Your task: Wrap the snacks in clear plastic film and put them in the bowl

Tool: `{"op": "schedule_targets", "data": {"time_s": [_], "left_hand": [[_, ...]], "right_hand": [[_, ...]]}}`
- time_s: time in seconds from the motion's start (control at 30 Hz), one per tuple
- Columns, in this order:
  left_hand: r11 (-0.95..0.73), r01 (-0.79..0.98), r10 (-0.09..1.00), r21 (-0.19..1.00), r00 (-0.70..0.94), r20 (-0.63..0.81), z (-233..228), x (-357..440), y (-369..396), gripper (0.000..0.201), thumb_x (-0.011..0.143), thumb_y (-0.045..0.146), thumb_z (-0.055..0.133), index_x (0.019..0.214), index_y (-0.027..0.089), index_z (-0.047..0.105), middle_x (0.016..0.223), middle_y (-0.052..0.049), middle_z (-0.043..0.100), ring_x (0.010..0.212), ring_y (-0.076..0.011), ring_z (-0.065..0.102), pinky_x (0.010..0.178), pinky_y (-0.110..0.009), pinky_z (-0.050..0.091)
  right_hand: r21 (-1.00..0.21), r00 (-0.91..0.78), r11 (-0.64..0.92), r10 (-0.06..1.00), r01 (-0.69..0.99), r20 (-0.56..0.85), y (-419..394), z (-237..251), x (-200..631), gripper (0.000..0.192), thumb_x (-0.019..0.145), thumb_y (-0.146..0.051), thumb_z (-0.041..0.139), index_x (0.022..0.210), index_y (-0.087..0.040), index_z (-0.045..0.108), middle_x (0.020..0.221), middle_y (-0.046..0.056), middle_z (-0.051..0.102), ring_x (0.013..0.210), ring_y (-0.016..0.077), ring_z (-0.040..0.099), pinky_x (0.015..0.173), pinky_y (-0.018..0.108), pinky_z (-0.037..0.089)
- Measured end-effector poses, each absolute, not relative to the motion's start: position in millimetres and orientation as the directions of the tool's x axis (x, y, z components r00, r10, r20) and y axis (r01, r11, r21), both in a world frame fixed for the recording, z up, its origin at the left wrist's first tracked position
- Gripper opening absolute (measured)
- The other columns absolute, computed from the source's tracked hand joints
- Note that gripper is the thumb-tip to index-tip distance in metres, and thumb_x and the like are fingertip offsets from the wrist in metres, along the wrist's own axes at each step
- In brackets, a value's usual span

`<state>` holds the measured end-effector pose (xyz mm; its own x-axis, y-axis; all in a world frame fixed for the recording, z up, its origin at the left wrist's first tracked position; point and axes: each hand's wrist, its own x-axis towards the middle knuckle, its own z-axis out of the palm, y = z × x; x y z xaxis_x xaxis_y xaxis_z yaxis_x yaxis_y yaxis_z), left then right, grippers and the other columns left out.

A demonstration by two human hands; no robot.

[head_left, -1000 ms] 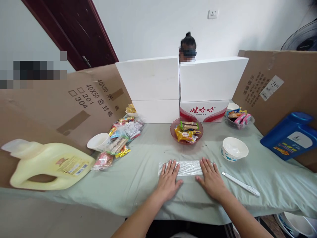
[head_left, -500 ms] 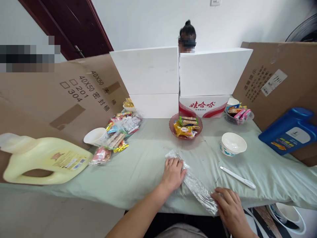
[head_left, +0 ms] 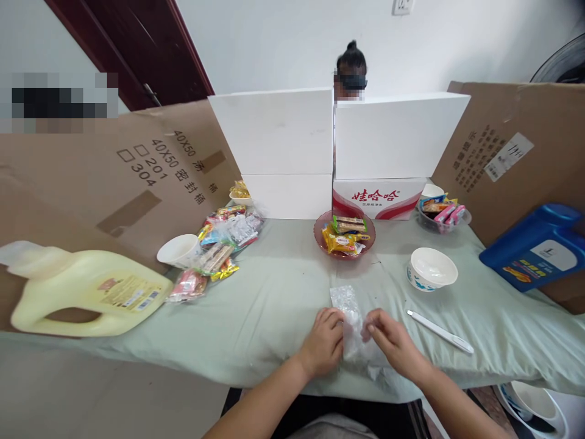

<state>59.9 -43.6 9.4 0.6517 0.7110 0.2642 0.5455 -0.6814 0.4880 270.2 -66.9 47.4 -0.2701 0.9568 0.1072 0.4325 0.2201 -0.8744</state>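
Observation:
A long clear plastic bag (head_left: 348, 312) lies lengthwise toward me on the pale green tablecloth (head_left: 274, 292), near the table's front edge. My left hand (head_left: 324, 341) pinches its left edge with curled fingers. My right hand (head_left: 392, 342) grips its right edge, thumb and fingers closed on the film. The bag's near end is hidden between and under my hands.
A red dish of wrapped snacks (head_left: 343, 236) stands behind the bag. To the right are a white bowl (head_left: 431, 269) and a white pen-like tool (head_left: 439, 331). At left are a snack pile (head_left: 219, 244), a paper cup (head_left: 179, 250) and a yellow jug (head_left: 86, 292). A blue jug (head_left: 535, 247) and cardboard walls ring the table. A person sits behind the white boxes (head_left: 338, 140).
The bag lay flat and crosswise under both palms, was then lifted and swung diagonal, and now points away from me with both hands pinching its near part.

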Motion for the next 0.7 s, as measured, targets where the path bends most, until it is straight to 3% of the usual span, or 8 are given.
{"op": "schedule_targets", "data": {"time_s": [0.07,0.13,0.23,0.3,0.37,0.47,0.57,0.7], "left_hand": [[-0.629,0.532,0.757,0.566,0.583,0.294,5,58,-43,0.027,0.085,0.015,0.04,0.1,0.018,0.063,0.097,-0.01,0.063,0.104,-0.0244,0.053,0.096,-0.044,0.043],[-0.584,0.514,0.799,0.628,0.502,0.332,-1,56,-44,0.034,0.086,0.012,0.037,0.114,0.015,0.057,0.097,-0.011,0.062,0.099,-0.0238,0.055,0.092,-0.043,0.045],[-0.545,0.468,0.832,0.695,0.403,0.381,-11,54,-45,0.056,0.088,0.012,0.036,0.143,0.014,0.028,0.105,-0.011,0.062,0.1,-0.0231,0.056,0.092,-0.043,0.046],[-0.541,0.44,0.837,0.717,0.369,0.405,-13,54,-45,0.062,0.09,0.014,0.035,0.149,0.016,0.015,0.104,-0.009,0.063,0.1,-0.0228,0.056,0.092,-0.043,0.046],[-0.56,0.431,0.824,0.707,0.382,0.419,-10,55,-44,0.054,0.093,0.018,0.036,0.146,0.017,0.025,0.104,-0.01,0.063,0.1,-0.0232,0.055,0.091,-0.044,0.045],[-0.598,0.448,0.792,0.665,0.458,0.403,-3,58,-42,0.03,0.095,0.023,0.038,0.116,0.018,0.058,0.096,-0.009,0.064,0.095,-0.0235,0.054,0.088,-0.043,0.045],[-0.592,0.504,0.801,0.629,0.459,0.385,1,63,-42,0.022,0.093,0.019,0.042,0.095,0.019,0.064,0.088,-0.007,0.062,0.091,-0.0224,0.052,0.085,-0.04,0.046],[-0.532,0.615,0.847,0.582,0.398,0.353,0,65,-44,0.014,0.083,0.014,0.056,0.091,0.019,0.066,0.094,-0.007,0.056,0.093,-0.0231,0.051,0.083,-0.04,0.047]], "right_hand": [[-0.84,-0.201,0.158,0.978,0.519,0.06,-37,39,257,0.018,0.094,-0.032,0.034,0.092,-0.022,0.049,0.072,-0.001,0.062,0.063,0.0139,0.06,0.062,0.025,0.048],[-0.785,-0.142,0.113,0.989,0.609,0.032,-12,30,245,0.017,0.091,-0.029,0.034,0.094,-0.021,0.05,0.075,0.0,0.064,0.065,0.0143,0.06,0.063,0.025,0.046],[-0.71,-0.09,0.076,0.996,0.7,0.017,10,19,233,0.018,0.089,-0.024,0.037,0.095,-0.02,0.054,0.081,0.004,0.066,0.073,0.0168,0.061,0.067,0.026,0.041],[-0.652,-0.069,0.051,0.998,0.757,-0.002,15,15,228,0.019,0.089,-0.022,0.039,0.095,-0.019,0.056,0.084,0.006,0.068,0.075,0.0184,0.062,0.066,0.027,0.038],[-0.6,-0.063,0.04,0.998,0.799,-0.017,15,13,226,0.02,0.089,-0.021,0.039,0.098,-0.018,0.058,0.088,0.009,0.069,0.078,0.0192,0.062,0.065,0.027,0.036],[-0.54,-0.065,0.04,0.997,0.841,-0.028,14,12,225,0.022,0.09,-0.02,0.04,0.103,-0.017,0.058,0.091,0.009,0.07,0.08,0.0192,0.063,0.066,0.026,0.035],[-0.501,-0.08,0.057,0.996,0.864,-0.026,15,11,225,0.025,0.091,-0.019,0.04,0.11,-0.016,0.056,0.091,0.008,0.071,0.081,0.0187,0.064,0.068,0.026,0.036],[-0.47,-0.115,0.109,0.993,0.876,0.014,19,10,228,0.03,0.088,-0.018,0.044,0.116,-0.015,0.055,0.092,0.008,0.07,0.082,0.019,0.065,0.07,0.027,0.04]]}}
